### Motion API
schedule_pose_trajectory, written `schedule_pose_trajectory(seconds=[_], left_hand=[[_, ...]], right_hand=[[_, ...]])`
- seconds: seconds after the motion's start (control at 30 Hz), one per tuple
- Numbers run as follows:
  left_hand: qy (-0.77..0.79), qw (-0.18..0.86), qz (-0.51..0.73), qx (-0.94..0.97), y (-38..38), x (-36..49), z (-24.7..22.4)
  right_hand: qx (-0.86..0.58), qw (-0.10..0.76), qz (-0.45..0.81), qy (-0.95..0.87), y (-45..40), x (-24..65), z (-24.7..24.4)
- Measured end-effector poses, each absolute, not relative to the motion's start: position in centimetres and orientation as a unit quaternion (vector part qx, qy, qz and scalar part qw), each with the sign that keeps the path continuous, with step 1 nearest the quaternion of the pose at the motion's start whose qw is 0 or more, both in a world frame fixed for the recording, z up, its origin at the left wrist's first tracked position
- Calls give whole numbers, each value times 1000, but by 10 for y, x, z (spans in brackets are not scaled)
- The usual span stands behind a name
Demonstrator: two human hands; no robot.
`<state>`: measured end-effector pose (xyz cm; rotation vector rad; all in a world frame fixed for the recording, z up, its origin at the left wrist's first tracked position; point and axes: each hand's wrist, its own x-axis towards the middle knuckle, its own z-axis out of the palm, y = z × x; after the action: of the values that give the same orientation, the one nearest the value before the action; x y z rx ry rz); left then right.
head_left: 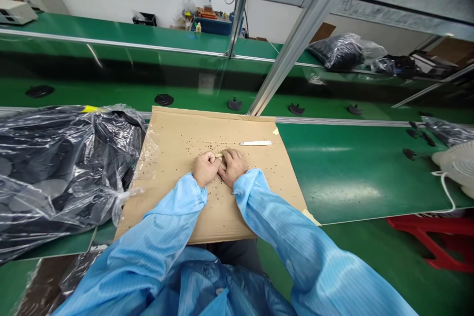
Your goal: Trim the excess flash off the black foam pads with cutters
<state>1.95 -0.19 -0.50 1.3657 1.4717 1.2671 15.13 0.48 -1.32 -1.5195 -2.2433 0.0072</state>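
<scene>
In the head view, your left hand (205, 169) is curled, thumb drawn in against the forefinger, apparently pinching a narrow pale piece (219, 155); your right hand (234, 165) has its fingers bent down around the other side, but you cover too much to tell whether they grip it. The piece sits directly between the two sets of fingertips, low over the cardboard sheet (225, 222). Let the left pinch steady it and the right fingers do the fine work, wrists low so that neither hand slips. Dark specks (209, 147) lie scattered just beyond your fingers and around them, so work gently or they may scatter farther. A slim white tool (255, 143) lies beyond your right fingertips and off to their right, well placed for reaching but worth minding with your knuckles. Watch that your loose blue sleeves (177, 207) don't sweep the specks nearest your wrists.
</scene>
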Motion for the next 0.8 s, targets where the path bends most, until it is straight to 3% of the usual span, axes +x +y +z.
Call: schedule_pose_trajectory(seconds=[0.8], left_hand=[[581, 380, 495, 522, -2, 20, -2]], right_hand=[[-548, 225, 12, -806, 5, 151, -14]])
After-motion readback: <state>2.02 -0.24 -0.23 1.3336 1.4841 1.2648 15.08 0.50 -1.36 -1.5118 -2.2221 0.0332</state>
